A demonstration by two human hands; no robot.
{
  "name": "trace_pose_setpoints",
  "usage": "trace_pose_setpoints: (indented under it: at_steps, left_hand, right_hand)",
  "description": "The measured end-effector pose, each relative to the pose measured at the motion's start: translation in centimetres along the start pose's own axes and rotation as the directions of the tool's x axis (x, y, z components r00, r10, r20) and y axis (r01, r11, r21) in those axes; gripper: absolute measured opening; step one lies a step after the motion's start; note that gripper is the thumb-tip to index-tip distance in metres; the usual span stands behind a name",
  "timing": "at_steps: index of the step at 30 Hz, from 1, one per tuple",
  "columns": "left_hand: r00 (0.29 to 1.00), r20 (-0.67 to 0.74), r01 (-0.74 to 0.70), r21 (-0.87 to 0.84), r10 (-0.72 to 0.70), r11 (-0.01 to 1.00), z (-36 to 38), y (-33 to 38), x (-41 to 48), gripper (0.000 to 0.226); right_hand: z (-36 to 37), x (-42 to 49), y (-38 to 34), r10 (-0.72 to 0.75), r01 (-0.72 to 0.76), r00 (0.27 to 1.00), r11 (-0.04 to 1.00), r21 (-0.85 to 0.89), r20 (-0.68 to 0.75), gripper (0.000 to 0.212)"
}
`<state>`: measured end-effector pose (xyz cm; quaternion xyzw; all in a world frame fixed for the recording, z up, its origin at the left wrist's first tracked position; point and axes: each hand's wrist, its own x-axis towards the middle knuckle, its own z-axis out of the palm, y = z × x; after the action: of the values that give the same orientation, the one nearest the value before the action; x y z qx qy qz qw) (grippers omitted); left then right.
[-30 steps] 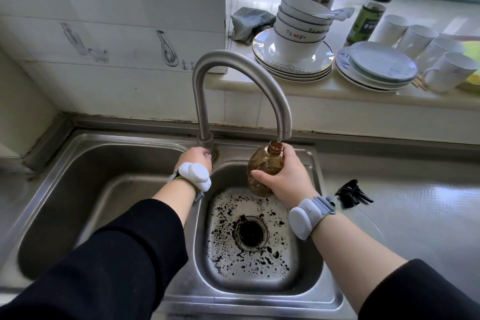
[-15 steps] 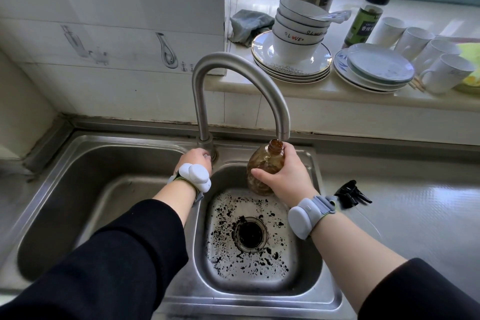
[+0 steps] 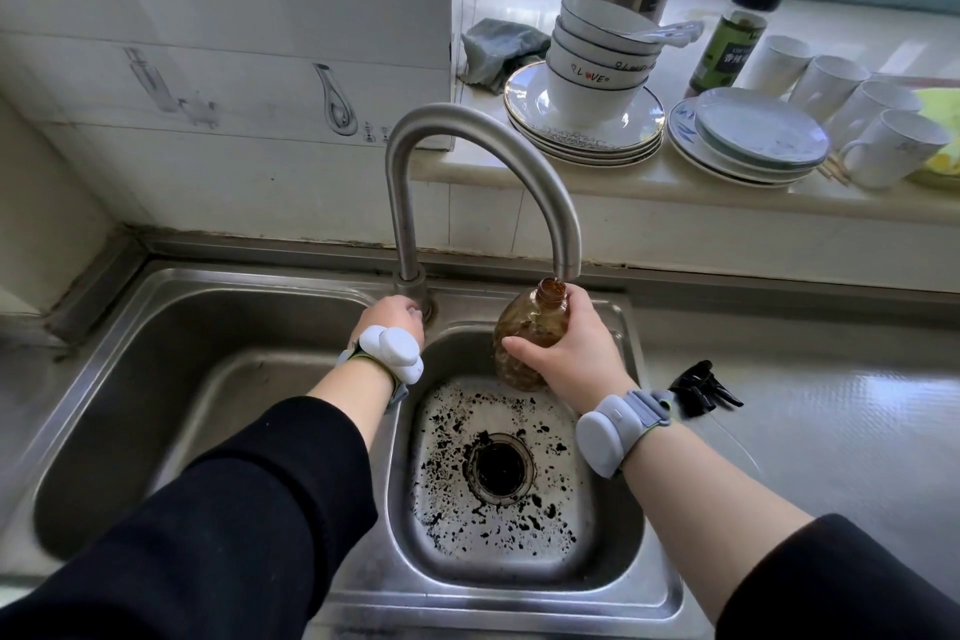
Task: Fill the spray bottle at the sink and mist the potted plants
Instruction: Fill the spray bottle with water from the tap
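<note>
right hand (image 3: 576,351) is gripping the amber spray bottle (image 3: 519,333) around its shoulder, holding it over the small sink basin (image 3: 613,535) with the open neck sitting right under the faucet (image 3: 467,125) spout. left hand (image 3: 392,322) is resting down at the faucet base, and i'm not seeing whether its fingers are gripping anything. what's worrying me: that neck is narrow, so a hard stream is probably splashing off the rim, wetting the grip and letting the bottle slip, or it's overflowing fast. bottle is looking brown, see-through and bumpy, cap off, with the black trigger head (image 3: 701,387) lying on the counter beside the sink.
</note>
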<state>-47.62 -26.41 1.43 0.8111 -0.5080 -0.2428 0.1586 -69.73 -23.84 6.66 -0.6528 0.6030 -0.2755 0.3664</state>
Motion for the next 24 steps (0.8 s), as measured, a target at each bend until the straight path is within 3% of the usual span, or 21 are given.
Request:
trace_pose_setpoints:
  at_steps: [24]
  left_hand:
    - [1.0,0.014,0.0,0.031,-0.001,1.0,0.06,-0.37,0.58,0.029]
  right_hand:
    - [0.2,0.16,0.5,0.007,-0.007,1.0,1.0,0.003,-0.004,0.081]
